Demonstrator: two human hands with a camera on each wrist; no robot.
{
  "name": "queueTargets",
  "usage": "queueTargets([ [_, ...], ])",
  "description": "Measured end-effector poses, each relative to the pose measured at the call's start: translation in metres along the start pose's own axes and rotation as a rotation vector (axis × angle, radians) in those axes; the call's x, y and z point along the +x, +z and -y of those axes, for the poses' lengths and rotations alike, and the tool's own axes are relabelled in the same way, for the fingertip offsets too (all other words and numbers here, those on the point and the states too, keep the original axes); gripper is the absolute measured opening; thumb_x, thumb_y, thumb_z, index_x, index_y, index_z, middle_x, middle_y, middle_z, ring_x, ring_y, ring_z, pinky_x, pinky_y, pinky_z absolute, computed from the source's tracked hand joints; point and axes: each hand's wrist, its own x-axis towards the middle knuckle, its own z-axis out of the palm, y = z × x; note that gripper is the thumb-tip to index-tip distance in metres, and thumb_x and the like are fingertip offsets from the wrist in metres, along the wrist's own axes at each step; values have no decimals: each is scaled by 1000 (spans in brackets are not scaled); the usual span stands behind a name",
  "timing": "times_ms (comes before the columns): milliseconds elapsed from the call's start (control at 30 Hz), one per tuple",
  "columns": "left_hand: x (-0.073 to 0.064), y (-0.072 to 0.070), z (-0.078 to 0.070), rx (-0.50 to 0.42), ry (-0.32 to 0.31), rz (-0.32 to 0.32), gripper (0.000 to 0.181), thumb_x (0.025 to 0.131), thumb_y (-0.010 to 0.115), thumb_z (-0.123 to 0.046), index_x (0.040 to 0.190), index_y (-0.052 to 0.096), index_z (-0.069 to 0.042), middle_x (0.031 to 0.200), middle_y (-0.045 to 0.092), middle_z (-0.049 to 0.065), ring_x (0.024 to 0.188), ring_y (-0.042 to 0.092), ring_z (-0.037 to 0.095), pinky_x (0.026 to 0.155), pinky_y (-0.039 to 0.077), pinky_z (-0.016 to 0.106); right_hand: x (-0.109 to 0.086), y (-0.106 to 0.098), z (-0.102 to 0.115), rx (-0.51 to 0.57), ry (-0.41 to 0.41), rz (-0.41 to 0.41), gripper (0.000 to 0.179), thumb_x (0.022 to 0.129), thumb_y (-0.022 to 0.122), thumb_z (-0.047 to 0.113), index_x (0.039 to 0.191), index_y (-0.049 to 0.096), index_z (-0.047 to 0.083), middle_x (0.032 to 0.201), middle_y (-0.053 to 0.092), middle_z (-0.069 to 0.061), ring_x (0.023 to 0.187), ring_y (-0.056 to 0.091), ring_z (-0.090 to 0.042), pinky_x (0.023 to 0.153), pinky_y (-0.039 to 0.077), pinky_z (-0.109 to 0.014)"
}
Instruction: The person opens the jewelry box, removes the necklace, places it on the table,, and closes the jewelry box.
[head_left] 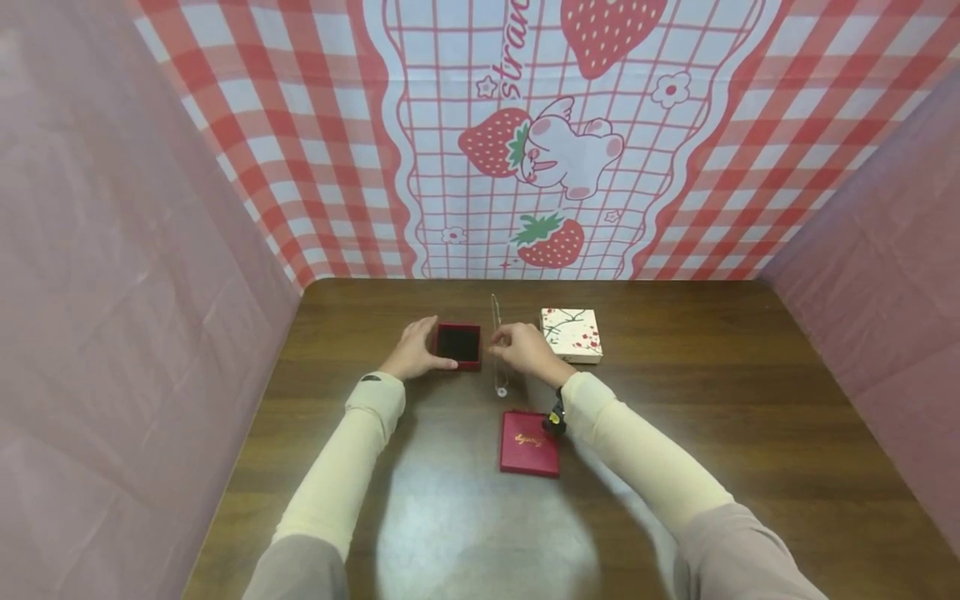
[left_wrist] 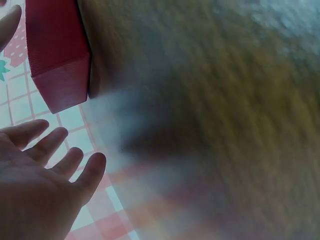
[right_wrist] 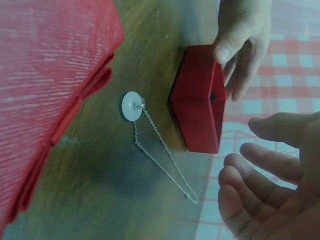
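Note:
A small red box (head_left: 468, 365) with a dark inside stands uncovered on the table. My left hand (head_left: 415, 352) is at its left side, fingers spread, the thumb (right_wrist: 227, 49) right at the box rim in the right wrist view. To the right of the box lies a necklace with a thin silver chain (right_wrist: 159, 168) and a round white pendant (right_wrist: 131, 106). Over the middle of the chain, my right hand (head_left: 528, 350) hovers with loosely bent fingers and holds nothing. In the head view it hides part of the chain.
Below the pendant lies a flat red piece with gold lettering (head_left: 529, 450), close to the right wrist's black band (head_left: 555, 417). A cream box with red blossoms (head_left: 572, 335) sits right of the right hand. A checked strawberry cloth (head_left: 330, 150) hangs behind the table.

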Motion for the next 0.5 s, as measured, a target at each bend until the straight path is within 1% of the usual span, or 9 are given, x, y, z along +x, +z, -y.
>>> queueTargets([
  [100,1,2,0,2,13,10,106,73,84,-34,153,22,-2,160,22,18,149,12,39,122,14,53,-8,-3,0,7,-16,10,20,87,70,17,102,72,5,84,73,-8,71,63,-17,64,51,-28],
  [267,3,3,-1,25,21,21,109,71,85,-32,153,21,-1,160,22,19,149,13,40,122,14,53,-20,-9,4,-6,-31,39,19,86,71,19,100,72,6,83,73,-5,73,64,-16,70,53,-31],
  [400,3,4,-3,33,19,28,108,71,85,-32,153,22,0,160,23,19,148,15,40,121,15,54,-30,-12,6,-27,-63,69,19,85,72,19,99,73,7,84,73,-4,75,65,-15,73,54,-32],
  [500,3,4,-4,33,12,30,107,72,85,-32,153,22,0,160,24,19,148,16,40,121,15,55,-38,-11,7,-26,-84,91,19,85,73,19,100,72,7,85,73,-5,76,66,-15,73,54,-32],
])
